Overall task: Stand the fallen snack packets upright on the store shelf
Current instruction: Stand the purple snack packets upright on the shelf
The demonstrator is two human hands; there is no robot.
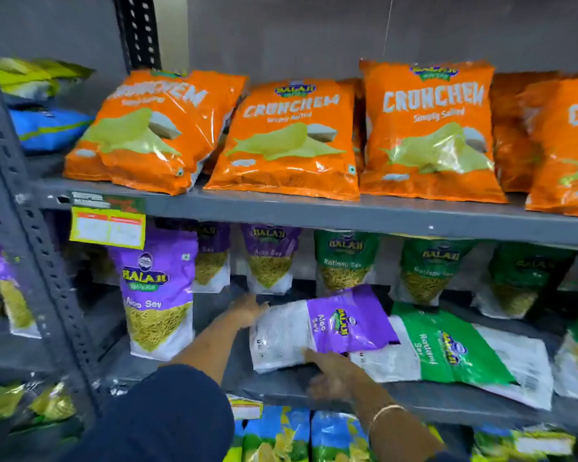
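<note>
While both hands reach into the middle shelf, the fallen purple Aloo Sev packet lies flat on its side just below the centre of the frame, its white lower end pointing left and its purple top end pointing right. The left hand rests at the packet's upper left corner, fingers spread loosely against the white edge; whether they pinch the film or only touch it cannot be told through the blur. The right hand sits at the packet's lower edge, fingers extended and part open, touching or slipping beneath the bottom rim; a firm grasp is not visible. A thin bangle circles the right wrist. Overlapping the purple packet's right end, a fallen green Ratlami Sev packet lies flat toward the lower right. An upright purple packet stands left of the hands. Orange Crunchem bags lean along the upper shelf, across the top half of the frame
</note>
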